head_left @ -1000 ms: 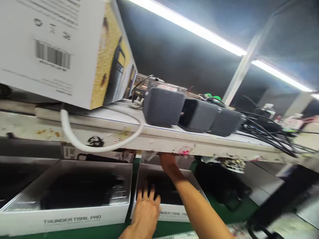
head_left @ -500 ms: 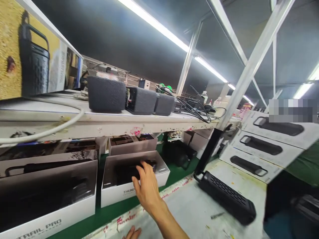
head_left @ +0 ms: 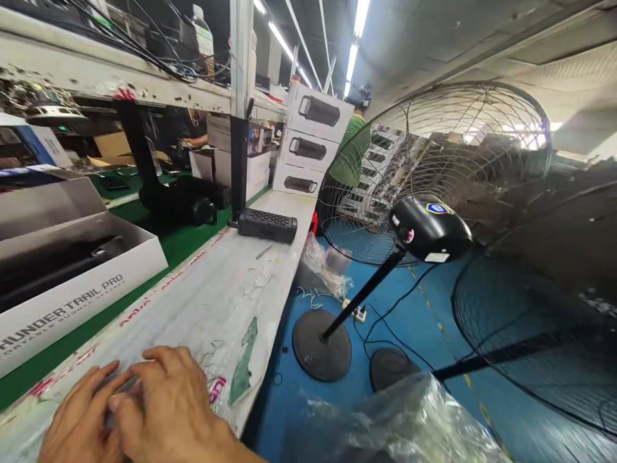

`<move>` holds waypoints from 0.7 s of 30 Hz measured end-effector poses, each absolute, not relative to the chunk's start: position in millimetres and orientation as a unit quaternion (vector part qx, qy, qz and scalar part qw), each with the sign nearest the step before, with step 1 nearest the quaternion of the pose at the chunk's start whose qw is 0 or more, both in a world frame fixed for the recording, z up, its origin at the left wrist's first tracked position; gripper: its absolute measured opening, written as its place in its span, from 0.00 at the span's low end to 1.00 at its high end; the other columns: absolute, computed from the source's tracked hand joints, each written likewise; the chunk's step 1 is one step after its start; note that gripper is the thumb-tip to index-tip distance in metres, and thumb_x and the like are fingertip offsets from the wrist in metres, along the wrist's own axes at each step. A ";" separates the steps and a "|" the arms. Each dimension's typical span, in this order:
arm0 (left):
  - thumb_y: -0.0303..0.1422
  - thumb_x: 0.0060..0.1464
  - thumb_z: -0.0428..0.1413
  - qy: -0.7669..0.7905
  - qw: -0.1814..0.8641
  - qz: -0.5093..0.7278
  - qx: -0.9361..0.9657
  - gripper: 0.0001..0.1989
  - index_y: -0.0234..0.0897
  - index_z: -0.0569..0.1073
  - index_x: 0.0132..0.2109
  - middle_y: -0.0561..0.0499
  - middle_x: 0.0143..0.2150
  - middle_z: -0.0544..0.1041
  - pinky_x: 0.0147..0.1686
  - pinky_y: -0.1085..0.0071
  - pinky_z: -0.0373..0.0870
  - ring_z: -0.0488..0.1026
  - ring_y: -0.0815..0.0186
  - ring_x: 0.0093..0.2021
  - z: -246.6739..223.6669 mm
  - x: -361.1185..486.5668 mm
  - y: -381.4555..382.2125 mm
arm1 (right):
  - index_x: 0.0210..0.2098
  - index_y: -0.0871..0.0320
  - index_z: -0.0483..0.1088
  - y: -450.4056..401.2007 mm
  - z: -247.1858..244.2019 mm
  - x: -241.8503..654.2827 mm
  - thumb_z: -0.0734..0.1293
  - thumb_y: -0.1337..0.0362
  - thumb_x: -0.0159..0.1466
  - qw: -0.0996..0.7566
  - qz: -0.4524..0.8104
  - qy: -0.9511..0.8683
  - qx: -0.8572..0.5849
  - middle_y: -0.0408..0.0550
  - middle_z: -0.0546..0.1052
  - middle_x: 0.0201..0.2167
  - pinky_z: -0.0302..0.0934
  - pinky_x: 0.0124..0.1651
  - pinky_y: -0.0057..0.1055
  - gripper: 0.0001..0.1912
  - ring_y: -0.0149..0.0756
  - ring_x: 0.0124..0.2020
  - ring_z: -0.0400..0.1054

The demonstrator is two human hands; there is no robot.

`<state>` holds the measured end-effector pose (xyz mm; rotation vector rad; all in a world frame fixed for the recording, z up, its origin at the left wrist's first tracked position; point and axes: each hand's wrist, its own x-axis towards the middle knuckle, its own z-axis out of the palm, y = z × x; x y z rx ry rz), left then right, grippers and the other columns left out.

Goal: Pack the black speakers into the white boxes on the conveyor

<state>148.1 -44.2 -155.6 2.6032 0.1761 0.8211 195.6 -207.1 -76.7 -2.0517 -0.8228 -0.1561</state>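
My left hand and my right hand are close together over the near end of the white-covered bench edge. The fingers of both curl inward and meet around something small and greyish, mostly hidden by them, so I cannot make out what it is. To their left an open white speaker box holds a dark speaker. Farther along the bench edge lies a black portable speaker, beside a dark post.
Three stacked speaker boxes stand at the bench's far end, near a person in green. On the blue floor to the right are a pedestal fan, another fan, cables and clear plastic wrapping.
The view has swung right, bringing the fans and floor into sight. My right hand has left the open box and come together with my left hand over the bench edge.
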 end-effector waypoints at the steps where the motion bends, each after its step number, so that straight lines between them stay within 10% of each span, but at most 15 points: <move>1: 0.37 0.65 0.44 0.059 0.197 0.290 0.935 0.17 0.59 0.60 0.59 0.51 0.62 0.67 0.67 0.41 0.61 0.62 0.46 0.68 -151.7 147.8 -48.1 | 0.55 0.54 0.70 -214.9 -75.1 188.1 0.63 0.55 0.70 0.444 -0.070 -0.336 -0.827 0.47 0.73 0.58 0.67 0.62 0.41 0.18 0.40 0.57 0.67; 11: 0.44 0.67 0.45 0.092 0.135 0.308 0.937 0.16 0.39 0.72 0.47 0.44 0.57 0.74 0.66 0.48 0.64 0.67 0.50 0.66 -110.7 149.4 -84.6 | 0.50 0.57 0.72 -333.1 -69.4 155.1 0.62 0.59 0.72 0.451 -0.206 -0.284 -0.821 0.48 0.78 0.48 0.67 0.54 0.33 0.12 0.35 0.50 0.71; 21: 0.48 0.68 0.44 0.044 0.205 0.318 0.925 0.22 0.36 0.74 0.47 0.42 0.59 0.74 0.66 0.45 0.63 0.64 0.49 0.68 -68.8 143.4 -137.1 | 0.50 0.55 0.75 -504.7 -93.1 94.5 0.58 0.52 0.73 0.280 -0.167 -0.016 -0.945 0.52 0.79 0.50 0.67 0.56 0.42 0.19 0.42 0.52 0.72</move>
